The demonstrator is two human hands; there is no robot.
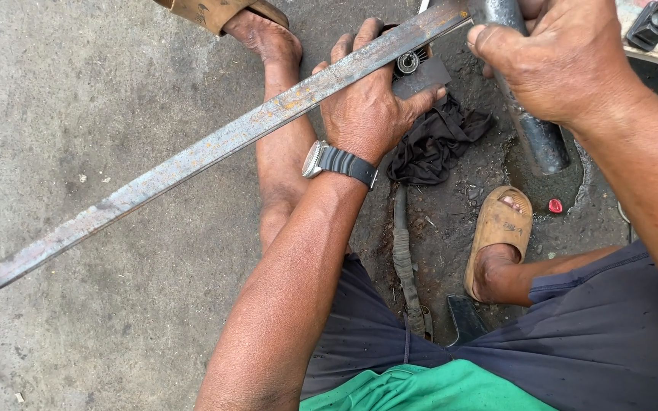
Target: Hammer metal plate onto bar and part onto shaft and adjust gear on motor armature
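Observation:
A long rusty flat steel bar (192,156) runs from the lower left up to the top centre. My left hand (371,106), with a wristwatch (338,162) on the wrist, lies under the bar's upper part and grips it, fingers curled over its edge. My right hand (561,57) is closed around a dark metal pipe (535,133) that stands up from a greasy patch of ground; the bar's upper end meets the pipe by this hand. A small round bearing (407,62) sits just beyond my left hand.
A black rag (439,141) lies on the oily concrete. My feet wear tan sandals (496,228), another sandal (215,11) at top. A small red cap (555,205) sits by the pipe's base. A frayed strap (405,259) lies between my legs.

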